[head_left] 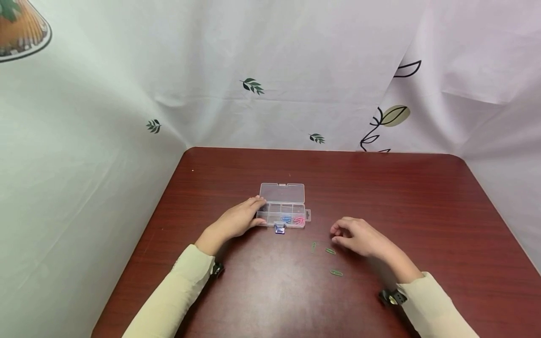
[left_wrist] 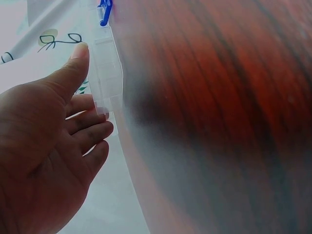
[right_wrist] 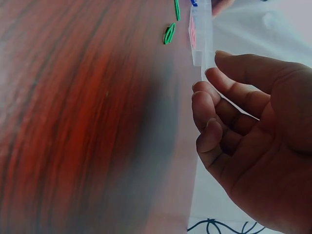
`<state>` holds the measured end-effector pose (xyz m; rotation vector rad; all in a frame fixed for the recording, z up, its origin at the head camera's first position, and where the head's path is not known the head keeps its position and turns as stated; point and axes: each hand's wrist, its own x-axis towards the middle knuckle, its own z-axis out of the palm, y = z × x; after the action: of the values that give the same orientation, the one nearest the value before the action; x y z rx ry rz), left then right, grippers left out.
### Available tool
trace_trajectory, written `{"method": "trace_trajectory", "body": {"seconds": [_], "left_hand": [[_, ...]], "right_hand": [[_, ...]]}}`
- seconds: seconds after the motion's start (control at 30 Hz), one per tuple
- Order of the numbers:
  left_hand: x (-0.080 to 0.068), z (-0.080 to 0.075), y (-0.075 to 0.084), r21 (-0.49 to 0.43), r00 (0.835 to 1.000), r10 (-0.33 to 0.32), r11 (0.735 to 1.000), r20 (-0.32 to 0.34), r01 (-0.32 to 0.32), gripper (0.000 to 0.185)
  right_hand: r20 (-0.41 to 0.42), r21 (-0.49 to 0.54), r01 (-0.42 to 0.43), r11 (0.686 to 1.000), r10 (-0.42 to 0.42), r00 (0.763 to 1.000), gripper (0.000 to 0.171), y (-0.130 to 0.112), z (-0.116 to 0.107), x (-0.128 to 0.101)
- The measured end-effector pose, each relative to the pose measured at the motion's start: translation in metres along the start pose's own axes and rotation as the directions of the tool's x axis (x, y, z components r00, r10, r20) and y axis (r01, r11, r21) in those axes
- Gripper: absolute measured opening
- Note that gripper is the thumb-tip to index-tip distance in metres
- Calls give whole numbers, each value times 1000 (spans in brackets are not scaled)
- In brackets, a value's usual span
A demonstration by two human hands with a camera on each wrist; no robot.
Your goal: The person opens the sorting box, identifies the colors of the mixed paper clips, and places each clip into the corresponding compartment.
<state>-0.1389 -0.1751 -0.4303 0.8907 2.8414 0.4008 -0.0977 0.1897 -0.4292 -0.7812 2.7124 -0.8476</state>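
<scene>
A clear plastic compartment box [head_left: 274, 217] lies on the table with its lid [head_left: 282, 193] raised at the back. My left hand [head_left: 237, 219] holds the box by its left end, thumb at the front and fingers toward the back. Blue paper clips [head_left: 286, 219] and pink paper clips [head_left: 299, 220] occupy two neighbouring front compartments. To the right of the box, my right hand [head_left: 359, 235] hovers with loosely bent fingers and nothing visible in them. Near it are green paper clips [head_left: 330, 251], three in all, lying apart on the tabletop.
The dark red wooden table [head_left: 401, 188] has rounded far corners. A blue latch [head_left: 280, 229] sticks out from the box's front, and a hanging tab [head_left: 308, 215] from its right end. White patterned cloth [head_left: 287, 112] hangs behind and at both sides.
</scene>
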Motion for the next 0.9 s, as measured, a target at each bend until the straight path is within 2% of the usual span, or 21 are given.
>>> {"method": "trace_trajectory", "body": {"seconds": [0.43, 0.9], "left_hand": [[0, 2, -2, 11, 1000, -6, 1000, 4, 6, 61], [-1, 3, -3, 13, 1000, -2, 1000, -3, 2, 61]], "right_hand": [[15, -4, 36, 999, -36, 999, 11, 1, 0, -12], [33, 5, 89, 996, -89, 995, 12, 1, 12, -16]]}}
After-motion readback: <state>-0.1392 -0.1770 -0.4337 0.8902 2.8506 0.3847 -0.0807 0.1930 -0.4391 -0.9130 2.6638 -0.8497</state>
